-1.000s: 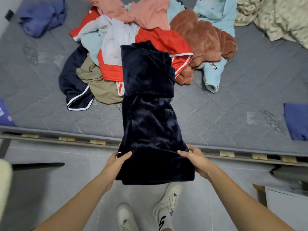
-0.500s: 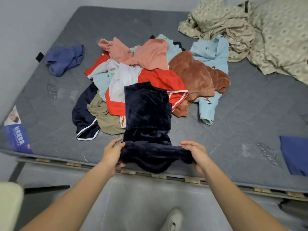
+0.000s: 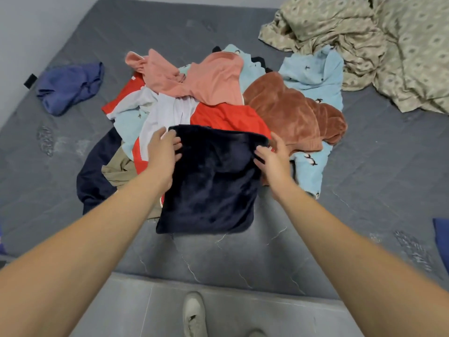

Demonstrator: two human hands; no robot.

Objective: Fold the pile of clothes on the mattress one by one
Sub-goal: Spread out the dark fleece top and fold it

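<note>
Navy velvet garment (image 3: 209, 183): folded in half, lying on mattress (image 3: 364, 215) w/ far edge atop clothes pile (image 3: 218, 93). Left hand (image 3: 163, 152) & right hand (image 3: 272, 159) each pinch a far corner, grip clenched on fabric, prob. to square the fold.

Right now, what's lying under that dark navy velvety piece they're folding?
The navy piece rests partly on the red-and-white garment and the mattress. Tan cloth pokes out at its left; whatever else lies beneath is hidden.
</note>
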